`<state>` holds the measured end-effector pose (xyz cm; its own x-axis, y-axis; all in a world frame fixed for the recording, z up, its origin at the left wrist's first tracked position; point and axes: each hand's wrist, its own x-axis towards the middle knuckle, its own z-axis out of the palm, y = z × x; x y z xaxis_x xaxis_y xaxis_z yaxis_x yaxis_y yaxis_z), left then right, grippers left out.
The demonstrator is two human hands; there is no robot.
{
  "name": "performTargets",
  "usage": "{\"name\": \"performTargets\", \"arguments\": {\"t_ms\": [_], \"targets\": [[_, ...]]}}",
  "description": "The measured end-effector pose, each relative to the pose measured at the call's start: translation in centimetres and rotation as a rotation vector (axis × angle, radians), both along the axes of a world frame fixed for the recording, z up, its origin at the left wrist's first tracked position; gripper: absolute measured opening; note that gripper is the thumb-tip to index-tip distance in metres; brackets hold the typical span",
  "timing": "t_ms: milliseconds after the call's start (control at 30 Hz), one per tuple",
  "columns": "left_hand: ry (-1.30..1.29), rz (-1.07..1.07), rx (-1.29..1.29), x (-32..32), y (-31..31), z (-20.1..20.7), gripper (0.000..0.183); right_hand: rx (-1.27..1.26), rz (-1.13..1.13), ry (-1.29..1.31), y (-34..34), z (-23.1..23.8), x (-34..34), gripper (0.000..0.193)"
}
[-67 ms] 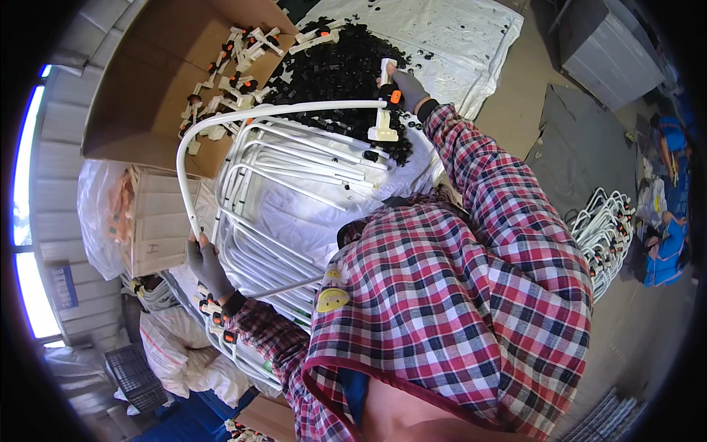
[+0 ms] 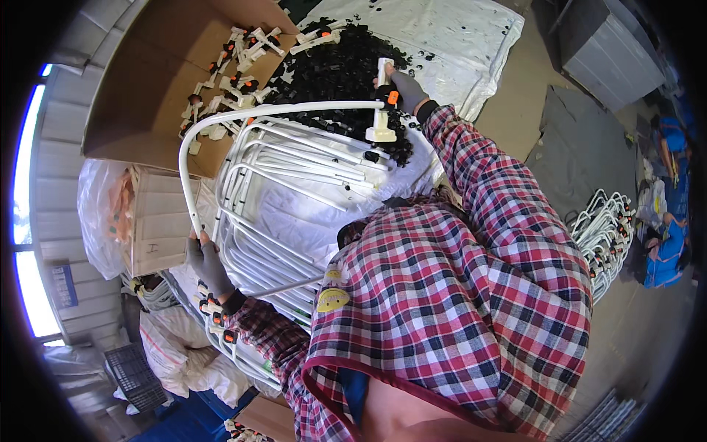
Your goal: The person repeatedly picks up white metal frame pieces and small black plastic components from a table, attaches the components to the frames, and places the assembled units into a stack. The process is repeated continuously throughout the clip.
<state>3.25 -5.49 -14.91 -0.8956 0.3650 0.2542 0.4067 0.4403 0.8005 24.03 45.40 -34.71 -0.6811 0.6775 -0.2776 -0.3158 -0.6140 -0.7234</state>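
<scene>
My left hand [image 2: 209,267], in a grey glove with bare fingertips, is closed around the lower end of a bent white tube [image 2: 188,173]. The tube curves up and across to the right. At its other end sits a cream plastic clamp [image 2: 381,125] with a black and orange part. My right hand [image 2: 406,90], gloved the same way, grips the upper piece of that clamp. Under the held tube lie several more bent white tubes [image 2: 272,158] in a row. Behind the clamp spreads a heap of small black plastic parts [image 2: 328,77].
An open cardboard box [image 2: 140,96] holding several cream clamps [image 2: 243,88] stands at the far left. White sheeting [image 2: 456,37] lies under the black parts. Finished-looking tubes with clamps [image 2: 604,236] are bundled on the floor at right. White sacks [image 2: 180,353] lie at lower left.
The clamp and the tube end in my right hand have shifted very slightly left. Both hands keep their hold.
</scene>
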Motion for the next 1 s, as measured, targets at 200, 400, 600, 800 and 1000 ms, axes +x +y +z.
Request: {"name": "performTargets", "arguments": {"t_ms": [200, 400, 600, 800, 1000], "targets": [[-0.038, -0.045, -0.057, 1.9, 3.5, 1.4, 0.056, 1.375, 0.597, -0.229, -3.3, 7.6, -1.5, 0.062], [0.074, -0.419, -0.134, 5.4, 13.3, 5.0, 0.059, 1.104, 0.47, 0.092, -3.8, 26.3, -4.5, 0.036], [0.224, -0.452, -0.178, 7.0, 14.4, 5.5, 0.058, 1.18, 0.948, 0.073, -2.8, 29.3, -5.5, 0.039], [-0.127, -0.565, -0.062, 5.7, 18.0, 5.9, 0.055, 2.112, 0.741, -0.033, -11.9, 32.3, -8.0, 0.075], [-0.203, -0.372, -0.095, 1.2, 15.1, 4.1, 0.023, 1.305, 0.228, 0.173, -1.1, 24.0, -8.3, 0.045]]}}
